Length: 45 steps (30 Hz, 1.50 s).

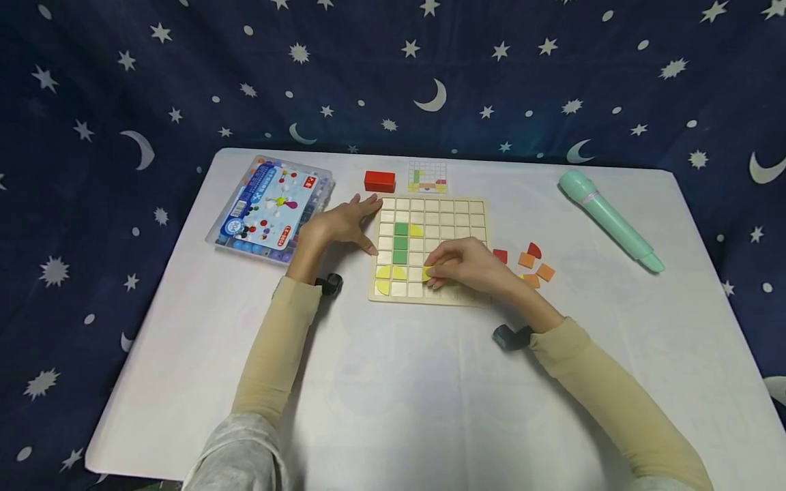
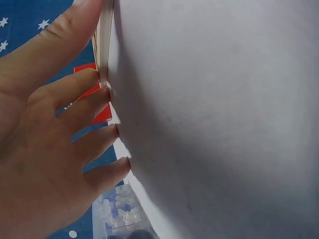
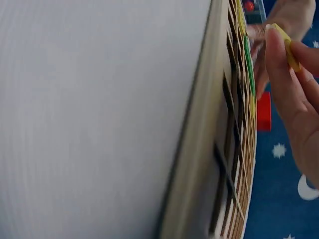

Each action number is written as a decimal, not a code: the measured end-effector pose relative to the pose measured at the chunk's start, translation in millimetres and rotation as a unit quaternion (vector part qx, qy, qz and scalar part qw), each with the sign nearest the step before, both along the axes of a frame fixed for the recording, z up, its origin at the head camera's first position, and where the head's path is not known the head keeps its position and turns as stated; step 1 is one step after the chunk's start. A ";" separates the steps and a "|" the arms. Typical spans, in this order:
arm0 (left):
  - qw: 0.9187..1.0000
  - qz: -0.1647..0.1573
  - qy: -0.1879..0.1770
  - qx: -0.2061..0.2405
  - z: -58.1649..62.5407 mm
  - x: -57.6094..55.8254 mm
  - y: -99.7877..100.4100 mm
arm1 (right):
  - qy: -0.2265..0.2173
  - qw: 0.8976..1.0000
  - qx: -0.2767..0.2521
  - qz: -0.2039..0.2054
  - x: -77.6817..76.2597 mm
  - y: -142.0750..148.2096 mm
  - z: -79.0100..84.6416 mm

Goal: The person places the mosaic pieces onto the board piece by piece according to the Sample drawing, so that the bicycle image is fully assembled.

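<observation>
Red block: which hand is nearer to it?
Left. The left hand reaches just below the red block in the head view; the right hand is farther off, over the board, pinching a yellow piece.

This looks like a play or learning corner, though whether in a home or elsewhere is unclear, judging by the blue cloth [image 1: 368, 75] patterned with stars and moons behind a white worktop [image 1: 399, 389] bearing a gridded board [image 1: 462, 219], coloured tiles [image 1: 400, 243] and a clear kit box [image 1: 270, 204].
</observation>
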<state>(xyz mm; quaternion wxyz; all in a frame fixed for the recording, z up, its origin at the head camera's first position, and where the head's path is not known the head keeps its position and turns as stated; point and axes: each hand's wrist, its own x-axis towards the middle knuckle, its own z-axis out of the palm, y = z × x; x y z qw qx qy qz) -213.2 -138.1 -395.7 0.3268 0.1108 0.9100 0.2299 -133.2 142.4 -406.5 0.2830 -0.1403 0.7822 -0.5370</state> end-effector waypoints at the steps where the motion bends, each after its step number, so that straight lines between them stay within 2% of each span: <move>1: 1.000 0.000 0.000 -0.001 0.4 -0.2 -0.2 | 0.002 1.000 0.005 0.001 0.8 -3.0 -0.4; 6: 1.000 -0.001 -0.002 -0.005 0.7 -1.5 -0.6 | 0.012 0.999 0.036 0.002 5.5 -18.2 -4.6; 15: 1.000 0.000 -0.002 0.007 1.7 -1.5 0.9 | -0.012 0.999 0.017 -0.030 15.0 -39.9 -11.5; 25: 1.000 -0.001 0.005 0.006 4.4 0.3 2.2 | 0.035 0.995 0.085 -0.045 22.3 -56.3 -8.1; 33: 1.000 -0.003 0.004 0.008 3.4 -0.1 2.2 | 0.063 0.992 0.097 -0.048 25.1 -58.5 -6.3; 40: 1.000 0.004 0.003 0.007 3.3 0.9 0.6 | 0.068 0.992 0.090 -0.059 23.7 -54.1 -4.3; 45: 1.000 0.006 -0.001 0.000 2.9 1.3 -1.1 | 0.098 0.989 0.105 -0.034 19.3 -41.1 -7.9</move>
